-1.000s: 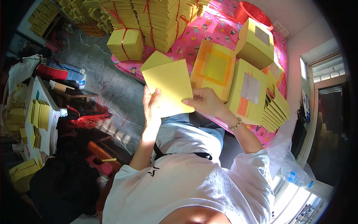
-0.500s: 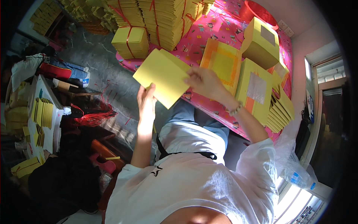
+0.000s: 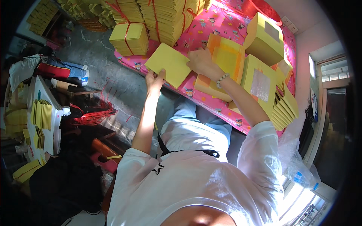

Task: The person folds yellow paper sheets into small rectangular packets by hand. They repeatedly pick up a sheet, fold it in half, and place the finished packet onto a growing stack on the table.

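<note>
The left hand (image 3: 155, 80) grips the near lower edge of a flat stack of yellow paper (image 3: 168, 69), fingers curled under it, while the right hand (image 3: 200, 61) closes on its far edge. The stack sits tilted just over the edge of the pink patterned tablecloth (image 3: 218, 26). Beside the right hand lies an orange-bordered sheet pile (image 3: 226, 60). Beyond stands a red-tied yellow bundle (image 3: 129, 37), with yellow boxes (image 3: 264, 37) to the right.

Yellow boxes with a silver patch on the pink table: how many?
2. One box sits at the far right corner of the table; the other box is nearer, beside the right forearm. Stacks may hide more.
</note>
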`<state>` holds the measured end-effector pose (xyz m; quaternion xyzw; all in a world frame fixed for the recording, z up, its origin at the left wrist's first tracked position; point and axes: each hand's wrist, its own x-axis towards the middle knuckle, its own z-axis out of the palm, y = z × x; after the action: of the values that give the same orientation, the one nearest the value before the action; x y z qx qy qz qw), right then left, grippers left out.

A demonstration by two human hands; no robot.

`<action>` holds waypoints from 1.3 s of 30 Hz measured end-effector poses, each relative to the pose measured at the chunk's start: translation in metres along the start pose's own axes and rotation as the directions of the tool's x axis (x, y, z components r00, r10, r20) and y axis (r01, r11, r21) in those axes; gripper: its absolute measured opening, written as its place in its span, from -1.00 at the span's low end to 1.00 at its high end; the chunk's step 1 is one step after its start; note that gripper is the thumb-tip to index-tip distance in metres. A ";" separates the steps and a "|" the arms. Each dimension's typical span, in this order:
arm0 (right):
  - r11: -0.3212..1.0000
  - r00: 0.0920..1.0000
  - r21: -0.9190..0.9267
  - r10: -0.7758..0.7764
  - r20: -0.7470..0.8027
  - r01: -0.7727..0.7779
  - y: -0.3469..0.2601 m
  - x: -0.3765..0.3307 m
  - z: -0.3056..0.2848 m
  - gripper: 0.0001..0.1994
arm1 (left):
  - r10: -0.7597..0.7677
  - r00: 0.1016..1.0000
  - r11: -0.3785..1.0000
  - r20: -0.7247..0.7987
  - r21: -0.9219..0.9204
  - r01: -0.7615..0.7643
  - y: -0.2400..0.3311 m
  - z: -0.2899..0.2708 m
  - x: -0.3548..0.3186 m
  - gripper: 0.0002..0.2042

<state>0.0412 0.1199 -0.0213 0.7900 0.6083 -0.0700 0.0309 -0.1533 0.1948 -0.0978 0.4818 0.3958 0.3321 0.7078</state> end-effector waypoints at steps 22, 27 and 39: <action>0.980 0.956 0.161 -0.067 -0.287 0.118 0.050 -0.172 -0.020 -0.66 | -0.025 0.999 0.998 -0.025 -0.060 0.023 -0.004 0.000 0.002 -0.75; 0.981 0.976 0.165 -0.070 -0.208 0.105 0.052 -0.173 -0.022 -0.79 | 0.095 0.992 0.992 -0.089 0.087 -0.087 -0.006 0.003 0.006 -0.71; 0.912 0.975 0.389 -0.050 -0.215 0.132 0.068 -0.173 -0.023 -0.87 | 0.725 0.674 0.523 -0.141 0.750 -0.405 -0.013 -0.003 0.006 -0.43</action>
<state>0.0654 -0.0599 0.0248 0.7532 0.6173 -0.1147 -0.1962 -0.1522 0.1974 -0.1128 0.7158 0.4495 0.4847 0.2252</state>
